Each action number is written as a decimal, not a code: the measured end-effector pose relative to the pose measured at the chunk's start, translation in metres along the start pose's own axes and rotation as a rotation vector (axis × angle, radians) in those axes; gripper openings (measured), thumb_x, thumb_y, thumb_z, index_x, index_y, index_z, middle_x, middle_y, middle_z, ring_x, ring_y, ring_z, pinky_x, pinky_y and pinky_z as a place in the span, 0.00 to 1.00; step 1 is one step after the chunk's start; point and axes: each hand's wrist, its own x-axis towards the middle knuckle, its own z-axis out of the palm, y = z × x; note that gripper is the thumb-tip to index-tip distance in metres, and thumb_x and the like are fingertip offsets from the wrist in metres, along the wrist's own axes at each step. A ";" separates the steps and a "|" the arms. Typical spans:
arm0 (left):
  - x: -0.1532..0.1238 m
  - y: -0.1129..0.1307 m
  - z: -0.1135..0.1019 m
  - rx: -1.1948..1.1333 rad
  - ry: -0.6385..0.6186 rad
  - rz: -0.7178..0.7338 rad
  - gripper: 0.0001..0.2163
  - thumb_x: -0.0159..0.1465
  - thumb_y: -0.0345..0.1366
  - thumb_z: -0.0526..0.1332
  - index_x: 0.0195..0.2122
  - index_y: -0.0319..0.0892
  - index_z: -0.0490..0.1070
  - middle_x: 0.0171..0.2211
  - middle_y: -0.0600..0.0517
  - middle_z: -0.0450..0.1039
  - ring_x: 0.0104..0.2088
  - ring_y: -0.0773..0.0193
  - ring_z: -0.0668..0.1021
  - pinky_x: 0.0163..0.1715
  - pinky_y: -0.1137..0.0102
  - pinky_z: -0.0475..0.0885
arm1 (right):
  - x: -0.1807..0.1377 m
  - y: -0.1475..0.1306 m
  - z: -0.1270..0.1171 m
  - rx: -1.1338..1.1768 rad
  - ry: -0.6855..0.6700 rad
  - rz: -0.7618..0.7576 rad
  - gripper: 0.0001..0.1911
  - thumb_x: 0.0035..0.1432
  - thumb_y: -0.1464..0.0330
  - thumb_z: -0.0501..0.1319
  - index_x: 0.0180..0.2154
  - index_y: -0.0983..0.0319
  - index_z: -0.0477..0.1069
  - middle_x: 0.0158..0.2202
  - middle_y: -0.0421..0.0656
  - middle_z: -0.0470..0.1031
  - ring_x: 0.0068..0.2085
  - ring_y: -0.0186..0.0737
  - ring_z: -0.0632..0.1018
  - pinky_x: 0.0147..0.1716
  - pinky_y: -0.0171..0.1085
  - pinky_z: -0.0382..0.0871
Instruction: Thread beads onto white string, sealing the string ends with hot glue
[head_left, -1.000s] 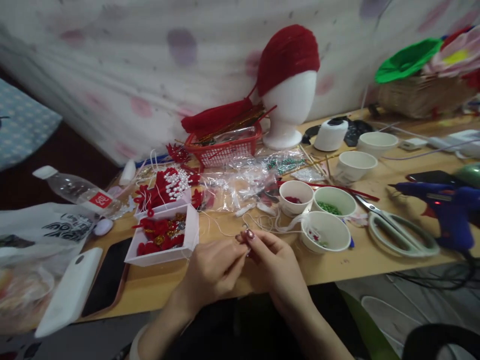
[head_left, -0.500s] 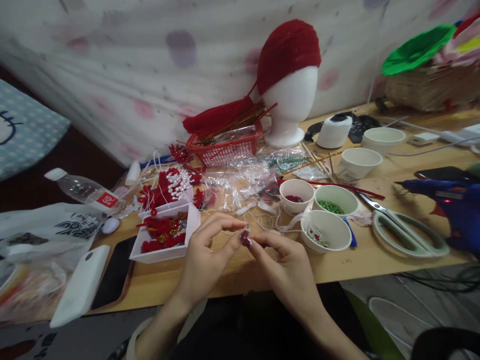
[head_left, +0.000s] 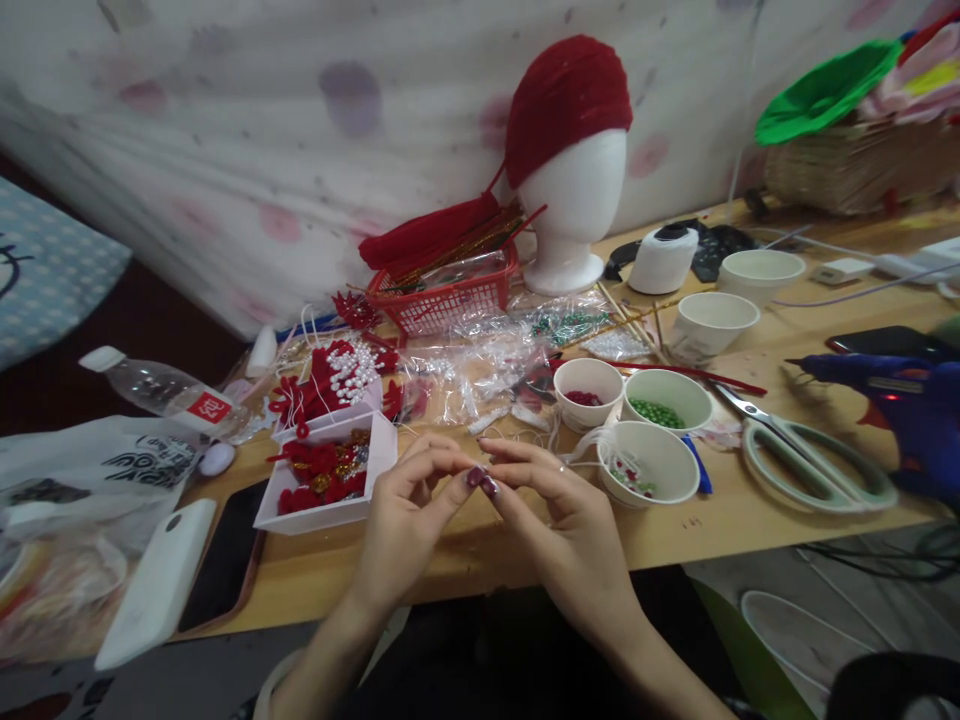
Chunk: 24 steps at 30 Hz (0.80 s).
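My left hand (head_left: 409,525) and my right hand (head_left: 566,525) meet fingertip to fingertip above the front of the wooden table (head_left: 480,550). Both pinch something tiny, possibly thin white thread, too small to make out. A white tray (head_left: 330,478) of red and gold ornaments lies just left of my left hand. Three white cups stand right of my right hand: one with red beads (head_left: 588,392), one with green beads (head_left: 669,400), and a nearer one (head_left: 649,462) with mixed bits.
A foam head with a red cap (head_left: 570,160), a red basket (head_left: 450,295), clear plastic bags (head_left: 480,365), scissors (head_left: 806,455), a blue glue gun (head_left: 892,400), a water bottle (head_left: 161,390), a white phone (head_left: 154,585) and more cups (head_left: 712,320) crowd the table.
My hands have risen slightly off the table and the fingertips have reshaped their pinch. The view has shifted a little.
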 end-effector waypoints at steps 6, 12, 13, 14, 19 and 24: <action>0.004 0.010 -0.019 0.118 0.015 -0.007 0.03 0.60 0.34 0.65 0.29 0.45 0.77 0.31 0.54 0.75 0.36 0.65 0.77 0.38 0.73 0.72 | 0.000 0.009 0.002 -0.070 -0.016 -0.125 0.05 0.60 0.73 0.63 0.35 0.59 0.78 0.45 0.45 0.80 0.47 0.40 0.80 0.49 0.40 0.72; 0.070 0.009 -0.074 0.350 0.052 -0.277 0.12 0.57 0.31 0.62 0.44 0.43 0.75 0.47 0.47 0.78 0.48 0.56 0.78 0.54 0.59 0.69 | -0.001 0.035 0.007 -0.144 -0.043 -0.192 0.08 0.59 0.75 0.62 0.36 0.59 0.79 0.39 0.44 0.81 0.40 0.39 0.81 0.40 0.38 0.75; 0.085 0.006 -0.079 0.363 0.017 -0.359 0.14 0.55 0.27 0.61 0.43 0.43 0.74 0.49 0.47 0.77 0.51 0.56 0.77 0.58 0.58 0.66 | -0.001 0.038 0.007 -0.131 -0.046 -0.176 0.08 0.60 0.75 0.62 0.36 0.60 0.79 0.38 0.44 0.81 0.40 0.39 0.81 0.39 0.37 0.75; 0.099 0.001 -0.082 0.369 -0.004 -0.410 0.13 0.53 0.24 0.60 0.39 0.42 0.74 0.46 0.46 0.78 0.50 0.55 0.77 0.58 0.56 0.65 | -0.001 0.040 0.006 -0.114 -0.054 -0.156 0.08 0.60 0.75 0.62 0.36 0.59 0.79 0.37 0.44 0.81 0.39 0.38 0.81 0.37 0.36 0.75; 0.141 -0.016 -0.070 0.319 -0.205 -0.580 0.08 0.50 0.20 0.60 0.28 0.40 0.70 0.33 0.43 0.81 0.38 0.57 0.82 0.46 0.59 0.76 | -0.002 0.041 0.001 -0.066 -0.133 -0.076 0.08 0.61 0.74 0.61 0.35 0.59 0.79 0.34 0.42 0.80 0.36 0.37 0.80 0.34 0.35 0.73; 0.149 -0.019 -0.049 0.300 -0.322 -0.540 0.08 0.54 0.23 0.61 0.34 0.39 0.72 0.33 0.46 0.80 0.32 0.63 0.81 0.36 0.66 0.77 | -0.006 0.041 -0.001 -0.046 -0.162 -0.032 0.08 0.62 0.73 0.60 0.35 0.62 0.79 0.34 0.44 0.79 0.36 0.38 0.79 0.34 0.36 0.72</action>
